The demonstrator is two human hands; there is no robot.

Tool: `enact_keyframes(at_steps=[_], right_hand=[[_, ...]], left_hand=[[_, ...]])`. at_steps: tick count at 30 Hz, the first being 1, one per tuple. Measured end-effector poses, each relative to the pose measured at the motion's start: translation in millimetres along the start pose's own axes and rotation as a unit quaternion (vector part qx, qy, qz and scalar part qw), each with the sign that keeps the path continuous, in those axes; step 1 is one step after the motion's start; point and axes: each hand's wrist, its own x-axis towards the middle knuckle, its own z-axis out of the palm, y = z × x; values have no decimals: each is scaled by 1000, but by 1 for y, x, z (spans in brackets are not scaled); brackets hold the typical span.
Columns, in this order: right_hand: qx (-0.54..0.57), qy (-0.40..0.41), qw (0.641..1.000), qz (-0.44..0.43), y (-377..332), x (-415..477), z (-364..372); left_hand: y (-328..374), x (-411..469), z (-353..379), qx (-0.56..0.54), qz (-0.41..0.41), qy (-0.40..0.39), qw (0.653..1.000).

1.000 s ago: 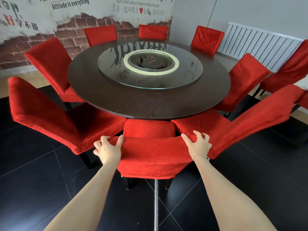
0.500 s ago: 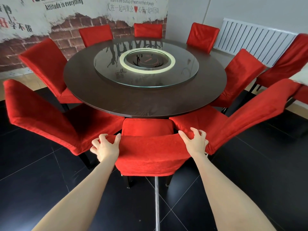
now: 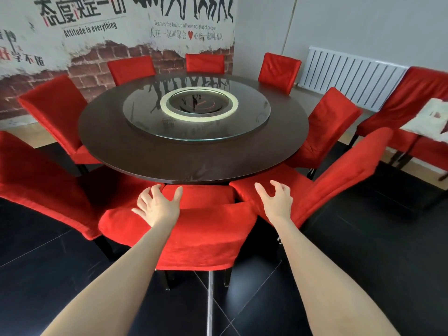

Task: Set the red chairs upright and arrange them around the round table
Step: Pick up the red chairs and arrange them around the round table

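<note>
**Both hands spread wide at the nearest chair's back**

Two bare forearms reach forward over the black tiled floor [image 3: 363, 251]. The left hand [image 3: 158, 207] is over the top of the nearest red chair [image 3: 194, 236], fingers fanned wide and a little bent, holding nothing. Whether the palm touches the fabric cannot be told. The right hand [image 3: 276, 200] is splayed the same way, fingertips bent, at the right end of that backrest and in front of the right neighbour chair [image 3: 339, 173].

The nearest red chair stands upright, its seat pushed in to the rim of the round worktop [image 3: 194, 163]. The left neighbour chair [image 3: 48, 185] stands just beside it, upright and turned to the worktop.

Further round, a left side chair [image 3: 55, 107], a right side chair [image 3: 332, 122] and three far chairs [image 3: 204, 63] ring the worktop, all upright. A glass turntable [image 3: 145, 117] lies on its middle.

Off to the right, apart from the ring, spare red chairs [image 3: 417, 93] stand by a white radiator [image 3: 351, 76], one bearing a white cushion [image 3: 429, 120]. A brick-pattern mural [image 3: 97, 44] covers the far wall.
</note>
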Motion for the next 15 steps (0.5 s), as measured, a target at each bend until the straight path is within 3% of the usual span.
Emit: enact_keyframes(at_steps=[11, 15], right_hand=[[9, 12, 999, -48, 71, 99, -173], [12, 28, 999, -35, 106, 141, -230]], left_hand=[[149, -130, 127, -125, 28, 0, 992], [208, -170, 181, -134, 51, -33, 989]])
